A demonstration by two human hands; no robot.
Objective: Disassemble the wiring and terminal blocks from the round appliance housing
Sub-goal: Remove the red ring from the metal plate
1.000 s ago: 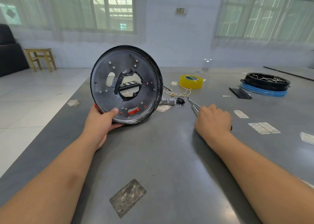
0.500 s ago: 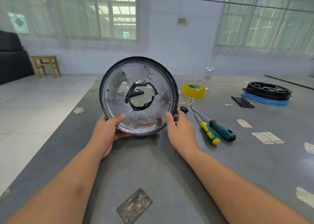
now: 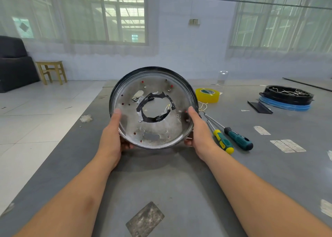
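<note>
Housing [image 3: 154,109] up on edge near the surface's left edge, metal face to the camera, held between both hands. Looks like an inspection step: checking what wiring is left around the torn centre hole, where a thin wire [image 3: 168,107] shows. Next move likely calls for freeing a hand to take a screwdriver [image 3: 231,135] lying just right. Left hand [image 3: 112,138] grasps the rim, thumb on the face; right hand [image 3: 199,132] grasps the opposite rim likewise, fingers curled behind.
</note>
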